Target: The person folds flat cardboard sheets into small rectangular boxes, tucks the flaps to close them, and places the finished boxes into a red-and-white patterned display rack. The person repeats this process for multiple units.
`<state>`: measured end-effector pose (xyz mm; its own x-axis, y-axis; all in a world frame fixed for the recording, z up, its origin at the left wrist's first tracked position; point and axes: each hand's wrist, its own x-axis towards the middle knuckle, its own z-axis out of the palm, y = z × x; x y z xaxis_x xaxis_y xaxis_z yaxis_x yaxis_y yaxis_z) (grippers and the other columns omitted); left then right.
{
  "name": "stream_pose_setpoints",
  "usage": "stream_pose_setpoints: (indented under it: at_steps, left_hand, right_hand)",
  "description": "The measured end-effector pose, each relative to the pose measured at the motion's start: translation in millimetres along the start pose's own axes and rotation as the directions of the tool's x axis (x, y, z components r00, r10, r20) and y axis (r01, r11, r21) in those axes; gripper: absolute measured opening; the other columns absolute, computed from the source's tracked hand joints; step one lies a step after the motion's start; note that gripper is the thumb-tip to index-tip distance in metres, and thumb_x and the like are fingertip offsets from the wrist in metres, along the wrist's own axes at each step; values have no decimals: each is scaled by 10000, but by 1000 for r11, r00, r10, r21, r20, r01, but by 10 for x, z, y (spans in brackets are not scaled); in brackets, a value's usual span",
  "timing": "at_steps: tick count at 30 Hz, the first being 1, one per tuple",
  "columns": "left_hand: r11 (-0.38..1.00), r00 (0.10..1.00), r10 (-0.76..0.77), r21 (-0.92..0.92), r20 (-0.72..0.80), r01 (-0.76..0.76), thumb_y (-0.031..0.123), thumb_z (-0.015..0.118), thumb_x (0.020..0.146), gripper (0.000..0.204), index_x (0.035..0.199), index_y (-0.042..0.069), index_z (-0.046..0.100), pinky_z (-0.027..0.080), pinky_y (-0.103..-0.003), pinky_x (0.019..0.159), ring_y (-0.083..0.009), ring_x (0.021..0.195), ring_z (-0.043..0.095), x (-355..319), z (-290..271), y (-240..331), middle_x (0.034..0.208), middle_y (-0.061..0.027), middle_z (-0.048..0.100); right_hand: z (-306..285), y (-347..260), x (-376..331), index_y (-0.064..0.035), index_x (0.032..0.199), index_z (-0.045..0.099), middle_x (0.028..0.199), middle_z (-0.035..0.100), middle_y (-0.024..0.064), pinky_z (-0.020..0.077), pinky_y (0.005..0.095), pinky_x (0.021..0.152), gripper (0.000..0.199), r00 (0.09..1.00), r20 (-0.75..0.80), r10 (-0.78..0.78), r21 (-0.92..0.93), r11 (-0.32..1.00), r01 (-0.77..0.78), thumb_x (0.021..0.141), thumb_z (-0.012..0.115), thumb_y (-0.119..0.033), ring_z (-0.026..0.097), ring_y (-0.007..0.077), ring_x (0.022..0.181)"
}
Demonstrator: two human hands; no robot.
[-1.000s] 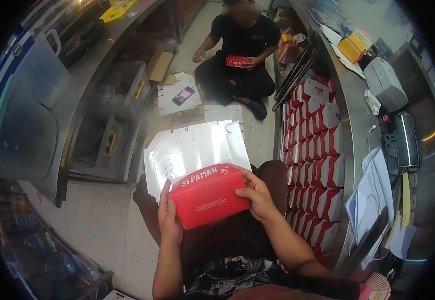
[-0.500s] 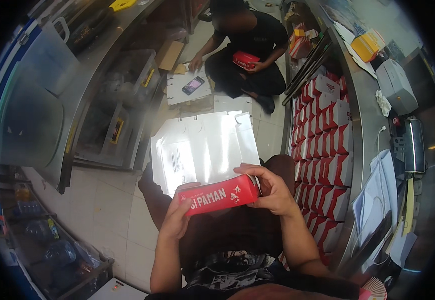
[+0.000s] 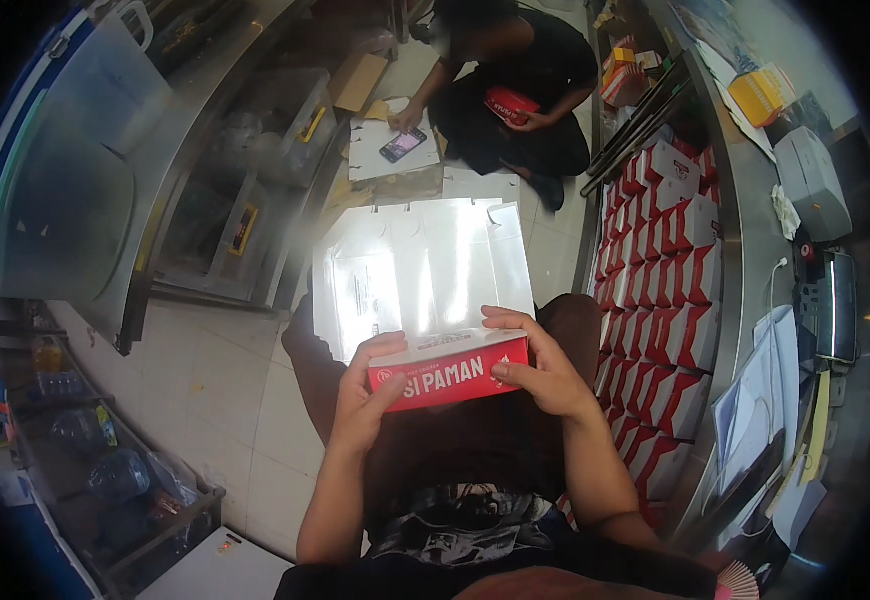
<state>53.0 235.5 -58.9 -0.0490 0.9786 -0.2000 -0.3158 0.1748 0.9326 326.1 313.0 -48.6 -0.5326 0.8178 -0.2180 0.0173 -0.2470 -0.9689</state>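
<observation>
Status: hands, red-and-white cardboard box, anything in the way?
Bare left hand, bare right hand gripping opposite ends of red-and-white cardboard box. Glossy white flat cardboard just beyond. No obstruction seen.

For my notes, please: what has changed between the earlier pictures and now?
The red box has been tipped: its narrow side faces the camera instead of its broad face. The co-worker's right hand has come down near the phone. The person's left hand and right hand still hold the box; the phone still lies on white cardboard.
</observation>
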Motion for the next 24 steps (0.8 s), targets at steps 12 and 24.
stream_pose_setpoints:
  at_steps: [12,24]
  left_hand:
    - [996,995,65,-56,-80,-69,422,566,1025,727,1577,14,330,309,-471,1221,-293,1473,412,47,121,-230,1590,-196,392]
    - [975,970,-52,-196,238,100,546,649,987,997,1650,43,100,399,-480,1159,-344,1460,432,29,481,-254,1587,-217,379]
  right_hand:
    - [21,-71,12,16,1355,591,1290,642,96,528,299,977,430,956,-290,-43,166,982,94,941,696,-28,642,143,1122]
    - [387,285,63,-20,1360,538,1563,388,285,312,518,1181,702,695,-441,-567,-634,746,207,792,885,-240,376,421,1436]
